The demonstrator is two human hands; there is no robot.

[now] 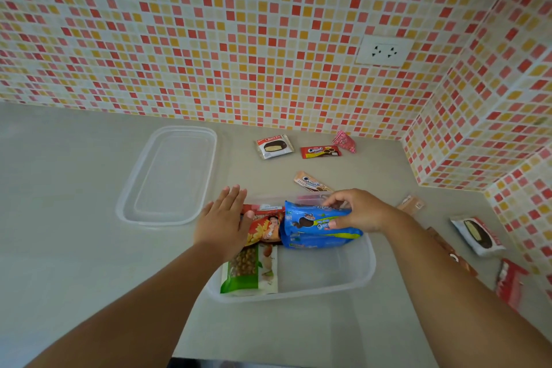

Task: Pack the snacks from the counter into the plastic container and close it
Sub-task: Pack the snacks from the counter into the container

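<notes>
Both forearms reach forward from the lower edge of the view, over the grey worktop [74, 248], toward the clear rectangular plastic container [328, 275].

Right hand [358, 212]: its fingers [336, 222] and thumb are curled round the blue cookie packet [316, 225], holding it by its right end. The packet's long axis runs left to right across the far half of the container, so it extends leftward from those fingers toward the other hand. It sits low over the container's far end; whether it already rests on the bottom cannot be told.

Left hand [224, 222]: flat, fingers straight and together, pointing away from the person, lying at the container's far-left edge against the red-orange chip packet [264, 228]. It grips nothing. Nearer the person than that hand, the green nut packet [251, 269] lies inside the container along its left wall.

The container's near-right portion appears unfilled. The clear plastic lid [170, 176] lies on the worktop beyond and left of the left hand, apart from the container.

Loose snacks remain on the worktop. The beige cream-wafer stick [312, 183] lies just beyond the right fingers. Farther beyond are the white choco-pie packet [273, 146], the small red cookie packet [320, 152] and the pink wrapped sweet [345, 142]. Several more packets lie to the right of the right forearm.

Judgement: packing is partly done. Every remaining snack lies on the right-hand side, so the right hand is nearer to all of them, while the left hand is nearer the lid.
</notes>
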